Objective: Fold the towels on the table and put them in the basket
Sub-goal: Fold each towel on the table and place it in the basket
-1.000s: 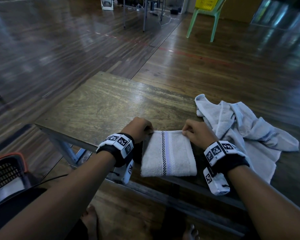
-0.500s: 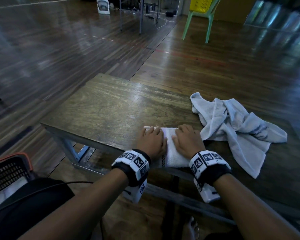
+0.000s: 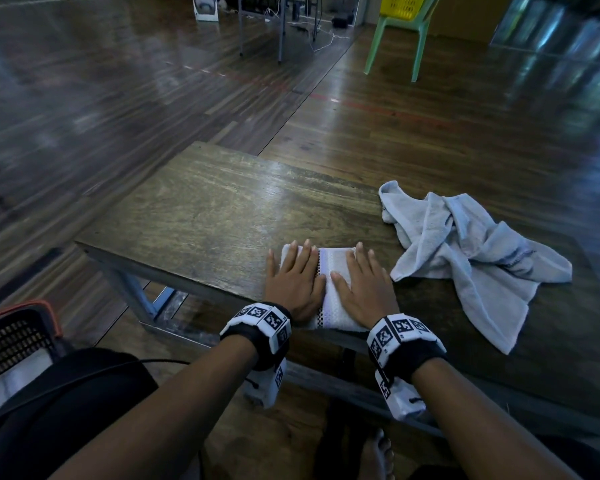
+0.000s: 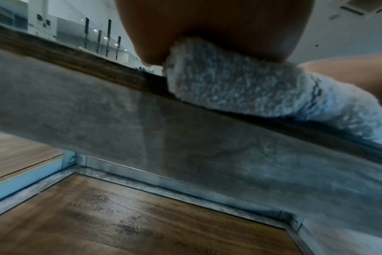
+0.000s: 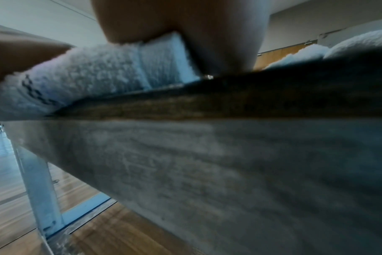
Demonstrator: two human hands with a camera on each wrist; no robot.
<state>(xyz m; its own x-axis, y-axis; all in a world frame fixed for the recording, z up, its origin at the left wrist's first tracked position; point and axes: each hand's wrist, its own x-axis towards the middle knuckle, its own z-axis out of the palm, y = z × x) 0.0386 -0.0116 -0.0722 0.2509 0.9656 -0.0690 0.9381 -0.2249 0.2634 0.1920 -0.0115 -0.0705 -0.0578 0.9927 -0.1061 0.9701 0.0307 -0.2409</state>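
A folded white towel [image 3: 330, 271] with a checkered stripe lies at the near edge of the wooden table [image 3: 215, 216]. My left hand [image 3: 293, 275] presses flat on its left half and my right hand [image 3: 362, 282] presses flat on its right half, fingers straight. The wrist views show the towel's [image 4: 229, 81] thick folded edge [image 5: 94, 72] squeezed under each palm at the table's rim. A crumpled light blue towel [image 3: 465, 251] lies unfolded on the table to the right. A dark basket [image 3: 11, 337] with an orange rim sits on the floor at the far left.
The table's left half is bare wood. A green chair [image 3: 399, 39] holding a yellow basket [image 3: 402, 5] stands far back on the wooden floor. Metal table legs [image 3: 136, 296] run below the near edge. My knees and a bare foot [image 3: 378, 455] are under the table.
One second ago both hands pinched the towel's far corners; they folded that edge toward me, halving it. Now they lie flat, fingers spread, pressing the smaller fold down.
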